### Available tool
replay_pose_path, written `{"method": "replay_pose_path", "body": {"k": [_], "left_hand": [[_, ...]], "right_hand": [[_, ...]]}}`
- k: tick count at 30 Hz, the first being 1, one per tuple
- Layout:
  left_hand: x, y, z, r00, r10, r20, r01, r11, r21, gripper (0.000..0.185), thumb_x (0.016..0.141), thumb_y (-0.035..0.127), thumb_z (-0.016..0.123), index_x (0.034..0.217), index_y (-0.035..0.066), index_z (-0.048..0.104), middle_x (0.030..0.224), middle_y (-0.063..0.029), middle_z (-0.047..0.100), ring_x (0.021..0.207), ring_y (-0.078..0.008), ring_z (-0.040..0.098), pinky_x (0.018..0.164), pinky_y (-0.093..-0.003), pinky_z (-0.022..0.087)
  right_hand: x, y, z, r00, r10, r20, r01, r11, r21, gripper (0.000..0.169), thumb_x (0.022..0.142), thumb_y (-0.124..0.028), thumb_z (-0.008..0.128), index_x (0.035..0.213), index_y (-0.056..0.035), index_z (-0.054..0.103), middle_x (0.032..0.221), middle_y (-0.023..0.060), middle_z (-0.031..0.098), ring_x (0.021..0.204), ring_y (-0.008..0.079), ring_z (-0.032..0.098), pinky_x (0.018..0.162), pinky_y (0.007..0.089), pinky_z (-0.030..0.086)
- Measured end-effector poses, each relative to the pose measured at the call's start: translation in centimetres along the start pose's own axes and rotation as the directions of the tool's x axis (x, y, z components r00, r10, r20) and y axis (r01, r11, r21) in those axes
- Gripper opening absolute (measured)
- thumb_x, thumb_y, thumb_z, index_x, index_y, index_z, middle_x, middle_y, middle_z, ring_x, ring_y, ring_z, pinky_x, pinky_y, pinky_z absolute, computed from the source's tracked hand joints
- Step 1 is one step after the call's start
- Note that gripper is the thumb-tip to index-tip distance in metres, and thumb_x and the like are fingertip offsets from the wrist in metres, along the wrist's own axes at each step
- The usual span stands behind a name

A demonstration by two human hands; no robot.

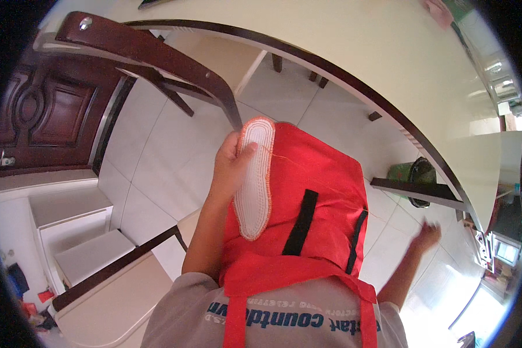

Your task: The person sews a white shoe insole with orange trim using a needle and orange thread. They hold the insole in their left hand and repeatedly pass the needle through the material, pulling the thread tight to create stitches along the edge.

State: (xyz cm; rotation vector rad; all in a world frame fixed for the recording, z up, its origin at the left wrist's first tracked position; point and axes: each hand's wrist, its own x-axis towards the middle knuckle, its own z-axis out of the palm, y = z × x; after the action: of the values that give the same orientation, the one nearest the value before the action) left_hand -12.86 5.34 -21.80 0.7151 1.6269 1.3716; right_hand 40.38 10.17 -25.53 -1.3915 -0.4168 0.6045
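Observation:
My left hand (235, 158) grips a white stitched shoe insole (254, 195), thumb on its upper face and fingers behind it. Orange stitches bind the insole's rim, and rows of stitching follow its outline. A thin orange thread (280, 156) leaves the insole's right edge and crosses the red apron (317, 169) towards the right. Out at arm's length on that side, my right hand (427, 237) is blurred, its fingers drawn together at the far end of the thread. Whether a needle is in those fingers cannot be seen.
A cream table (352, 39) with a dark rim curves across the front and right. The dark wooden arm of a chair (156, 52) reaches close to the insole. Under the table's right side is a green bin (400, 172). White drawers (85, 230) stand at left.

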Motion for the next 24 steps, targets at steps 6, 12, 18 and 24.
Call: {"method": "replay_pose_path", "body": {"k": [6, 12, 18, 24], "left_hand": [[-1.3, 3.3, 1.7, 0.998, -0.020, 0.065, 0.014, 0.996, 0.083, 0.017, 0.076, 0.009, 0.055, 0.090, 0.000, 0.049, 0.080, -0.0025, 0.053, 0.072, -0.0083, 0.047, 0.065, -0.0214, 0.040], [-2.7, 4.8, 2.0, 0.978, 0.193, 0.082, -0.207, 0.943, 0.262, 0.018, 0.069, 0.007, 0.060, 0.084, 0.002, 0.050, 0.074, -0.0061, 0.052, 0.068, -0.0137, 0.049, 0.063, -0.0237, 0.041], [-4.2, 4.1, 2.5, 0.620, 0.764, 0.176, -0.677, 0.408, 0.613, 0.018, 0.051, 0.001, 0.058, 0.068, 0.004, 0.053, 0.064, -0.0061, 0.048, 0.059, -0.0228, 0.051, 0.050, -0.0294, 0.042], [-4.7, 4.1, 2.6, 0.258, 0.921, 0.291, -0.809, 0.041, 0.586, 0.019, 0.052, 0.003, 0.057, 0.070, 0.007, 0.053, 0.065, -0.0030, 0.047, 0.060, -0.0170, 0.052, 0.045, -0.0271, 0.041]], "right_hand": [[-23.6, -3.2, 19.6, 0.209, 0.371, 0.905, 0.086, 0.915, -0.395, 0.030, 0.079, -0.015, 0.054, 0.108, -0.0100, 0.046, 0.076, -0.0019, 0.049, 0.065, 0.0056, 0.045, 0.055, 0.0198, 0.039], [-27.6, -1.3, 22.7, -0.254, 0.337, 0.907, -0.001, 0.937, -0.348, 0.017, 0.082, -0.014, 0.051, 0.095, -0.0036, 0.052, 0.060, -0.0035, 0.038, 0.055, 0.0051, 0.037, 0.049, 0.0211, 0.033], [-26.8, -2.9, 21.1, 0.034, 0.435, 0.900, -0.567, 0.750, -0.341, 0.018, 0.083, -0.016, 0.047, 0.067, -0.0080, 0.044, 0.053, -0.0038, 0.034, 0.046, 0.0058, 0.033, 0.042, 0.0221, 0.029], [-25.5, -2.7, 20.6, 0.376, 0.345, 0.860, -0.213, 0.936, -0.282, 0.027, 0.082, -0.013, 0.047, 0.058, -0.0086, 0.036, 0.054, -0.0041, 0.030, 0.048, 0.0047, 0.029, 0.043, 0.0221, 0.026]]}}
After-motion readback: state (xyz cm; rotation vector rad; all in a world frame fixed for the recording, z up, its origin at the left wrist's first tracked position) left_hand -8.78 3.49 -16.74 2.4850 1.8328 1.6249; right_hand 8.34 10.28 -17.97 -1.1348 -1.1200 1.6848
